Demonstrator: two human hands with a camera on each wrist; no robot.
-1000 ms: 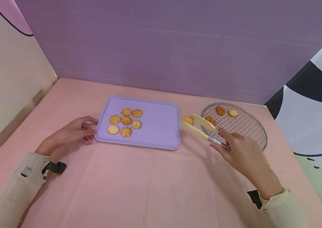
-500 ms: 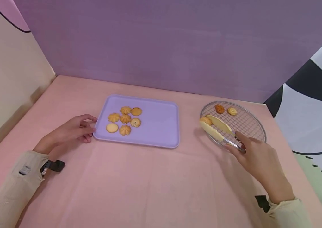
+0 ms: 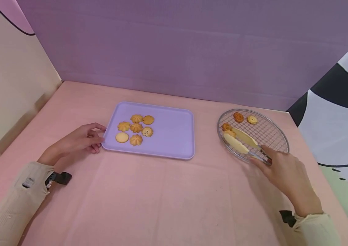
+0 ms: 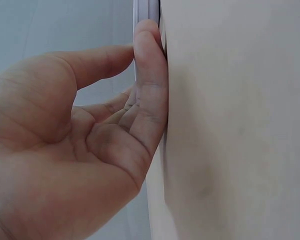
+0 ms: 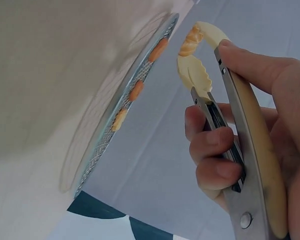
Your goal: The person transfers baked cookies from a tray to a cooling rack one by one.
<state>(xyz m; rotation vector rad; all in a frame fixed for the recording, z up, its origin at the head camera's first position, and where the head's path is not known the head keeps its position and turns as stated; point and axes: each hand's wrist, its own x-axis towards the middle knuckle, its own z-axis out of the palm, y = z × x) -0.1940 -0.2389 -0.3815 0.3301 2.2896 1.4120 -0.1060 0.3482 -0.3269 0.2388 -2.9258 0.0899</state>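
Observation:
In the head view my left hand (image 3: 77,140) is at the left edge of a lavender tray (image 3: 171,133), thumb and fingertips on its rim. Several cookies (image 3: 136,128) lie on the tray's left half. My right hand (image 3: 288,176) grips a pair of tongs (image 3: 237,143) with cream tips. A golden cookie (image 5: 192,41) is caught between those tips, just above the left part of a round wire rack (image 3: 269,133). From the right wrist, it looks apart from the mesh. The rack bears two brown swirl cookies (image 3: 238,117) and one pale yellow cookie (image 3: 252,119).
A pink cloth (image 3: 174,194) covers the table. Behind it rises a purple backdrop (image 3: 174,51). A strip of pink cloth separates tray and rack. One of the brown cookies (image 3: 226,127) sits right beside the held cookie.
My right hand has carried the tongs and cookie rightward, from the gap beside the tray to over the rack, and slightly lower. The left hand stays at the tray's edge.

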